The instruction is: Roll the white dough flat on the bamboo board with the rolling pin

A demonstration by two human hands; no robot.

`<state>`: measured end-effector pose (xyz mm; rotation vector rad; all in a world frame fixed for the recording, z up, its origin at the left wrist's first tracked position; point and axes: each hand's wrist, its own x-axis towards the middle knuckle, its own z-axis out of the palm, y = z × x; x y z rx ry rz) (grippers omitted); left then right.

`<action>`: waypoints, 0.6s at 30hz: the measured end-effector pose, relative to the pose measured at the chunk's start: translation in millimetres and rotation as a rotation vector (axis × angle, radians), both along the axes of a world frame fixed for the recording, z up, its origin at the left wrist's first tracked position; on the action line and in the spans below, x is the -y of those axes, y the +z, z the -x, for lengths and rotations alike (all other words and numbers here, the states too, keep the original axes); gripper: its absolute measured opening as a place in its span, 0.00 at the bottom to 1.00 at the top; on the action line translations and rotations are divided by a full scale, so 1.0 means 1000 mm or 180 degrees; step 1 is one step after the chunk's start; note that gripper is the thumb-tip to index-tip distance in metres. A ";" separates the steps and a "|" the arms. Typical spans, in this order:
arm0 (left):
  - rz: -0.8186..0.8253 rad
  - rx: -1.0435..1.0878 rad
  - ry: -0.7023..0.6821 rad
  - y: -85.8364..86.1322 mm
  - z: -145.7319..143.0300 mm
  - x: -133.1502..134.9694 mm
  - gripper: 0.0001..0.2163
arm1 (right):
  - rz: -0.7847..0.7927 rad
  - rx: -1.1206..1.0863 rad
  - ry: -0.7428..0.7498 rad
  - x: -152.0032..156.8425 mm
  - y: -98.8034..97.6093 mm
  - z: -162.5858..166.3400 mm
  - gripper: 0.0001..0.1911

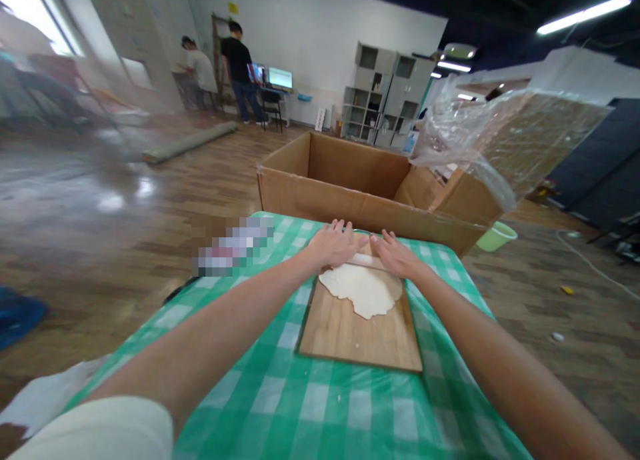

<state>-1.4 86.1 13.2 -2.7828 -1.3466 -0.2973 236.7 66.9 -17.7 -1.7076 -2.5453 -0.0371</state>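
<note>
A pale rolling pin [367,261] lies crosswise over the far edge of a flat sheet of dough [364,291]. My left hand [337,244] rests on the pin's left part, fingers stretched forward and apart. On its right part lies my right hand [395,255], likewise with extended fingers. Both palms press from above and hide the pin's ends. The dough is cream-coloured, with an uneven, ragged near edge. Beneath it is a wooden cutting board [360,345], its near half bare apart from small specks.
A green-and-white checked cloth [280,393] covers the table. Beyond its far edge stands a large open cardboard box [320,190] with clear plastic wrap [450,133]. A light green bin [497,237] is at the right. People [240,63] are in the background.
</note>
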 end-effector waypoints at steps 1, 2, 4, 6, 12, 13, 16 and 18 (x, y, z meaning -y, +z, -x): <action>0.0000 -0.0018 -0.0015 0.000 0.000 0.001 0.28 | -0.0033 0.0021 -0.0015 0.002 0.000 0.000 0.33; -0.0015 -0.0015 -0.0037 0.000 0.001 0.004 0.28 | -0.0082 0.0041 -0.0038 0.006 0.000 0.000 0.34; -0.0057 0.0048 -0.0065 0.000 0.003 0.013 0.27 | -0.0199 0.0073 -0.0065 0.018 0.001 0.002 0.35; -0.0085 0.0133 -0.0048 0.000 0.005 0.025 0.26 | -0.0269 0.0066 -0.0041 0.033 0.003 0.006 0.35; -0.0233 0.0366 0.0104 0.001 0.012 0.068 0.35 | -0.0216 -0.0159 -0.0376 0.088 0.015 0.025 0.46; -0.0253 0.0405 0.0073 0.000 0.014 0.076 0.36 | -0.0215 -0.0193 -0.0389 0.098 0.016 0.029 0.47; -0.0355 0.0487 -0.0094 -0.006 0.023 0.104 0.40 | -0.0308 -0.0253 -0.0275 0.132 0.017 0.037 0.49; -0.0455 0.0526 -0.0186 -0.013 0.031 0.126 0.42 | -0.0425 -0.0264 -0.0218 0.157 0.015 0.042 0.49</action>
